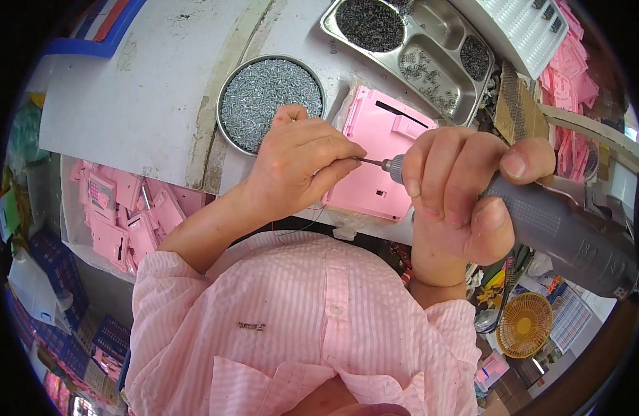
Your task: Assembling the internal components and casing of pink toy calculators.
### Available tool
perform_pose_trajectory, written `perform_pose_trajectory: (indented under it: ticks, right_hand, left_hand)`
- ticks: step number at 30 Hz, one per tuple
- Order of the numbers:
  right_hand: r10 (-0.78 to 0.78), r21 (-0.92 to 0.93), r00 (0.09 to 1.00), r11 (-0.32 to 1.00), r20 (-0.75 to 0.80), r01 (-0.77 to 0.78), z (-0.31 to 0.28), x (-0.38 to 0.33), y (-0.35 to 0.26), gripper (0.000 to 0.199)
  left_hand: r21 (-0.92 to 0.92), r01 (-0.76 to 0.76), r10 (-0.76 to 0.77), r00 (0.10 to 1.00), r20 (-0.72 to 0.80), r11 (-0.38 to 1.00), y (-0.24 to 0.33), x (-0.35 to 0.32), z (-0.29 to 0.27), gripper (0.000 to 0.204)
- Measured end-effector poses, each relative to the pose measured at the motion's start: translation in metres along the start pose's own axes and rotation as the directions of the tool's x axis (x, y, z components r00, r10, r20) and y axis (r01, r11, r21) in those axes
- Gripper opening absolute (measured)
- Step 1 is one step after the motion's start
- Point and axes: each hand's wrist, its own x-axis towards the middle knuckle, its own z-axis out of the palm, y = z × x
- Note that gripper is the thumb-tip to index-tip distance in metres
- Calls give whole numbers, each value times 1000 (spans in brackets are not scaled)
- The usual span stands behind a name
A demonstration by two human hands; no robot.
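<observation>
A pink plastic casing part [364,177] lies on the table in front of me. My right hand [454,191] is wrapped round a dark grey electric screwdriver [569,222], its thin bit pointing left above the casing. At the tip of that bit, the thumb and forefinger of my left hand [295,159] are pinched together. Whatever sits between those fingertips is too small to make out. Behind the left hand stands a round metal dish [219,114] full of small silver metal pieces, partly covered by that hand.
A steel compartment tray [441,26] with dark screws and small springs stands at the back. Right of it are a white ridged box [517,35] and piled pink parts [569,83]. More pink parts [118,208] fill a box at left. A yellow basket [524,326] sits lower right.
</observation>
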Motion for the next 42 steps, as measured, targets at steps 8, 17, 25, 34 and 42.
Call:
perform_pose_trajectory:
  ticks: [8, 17, 25, 34, 42]
  right_hand:
    - [6, 8, 1000, 1000, 0, -6, -2, 0, 1, 33]
    - [11, -9, 1000, 1000, -18, -11, -1, 0, 1, 33]
    - [-14, 17, 1000, 1000, -16, 14, -4, 3, 1, 34]
    - [-108, -64, 978, 993, -181, 97, -31, 31, 59, 32]
    - [-118, -17, 965, 993, -234, 117, -38, 31, 83, 25]
  left_hand:
    - [-61, -9, 8, 1000, -8, 998, -1, 1, -1, 20]
    - [-11, -10, 10, 1000, -23, 1000, -3, 2, 3, 19]
    - [121, -12, 13, 1000, -5, 993, -5, 2, 3, 15]
    - [148, 70, -78, 996, 44, 986, -13, -6, -22, 28]
    - [166, 135, -135, 991, -11, 977, -20, -6, -21, 20]
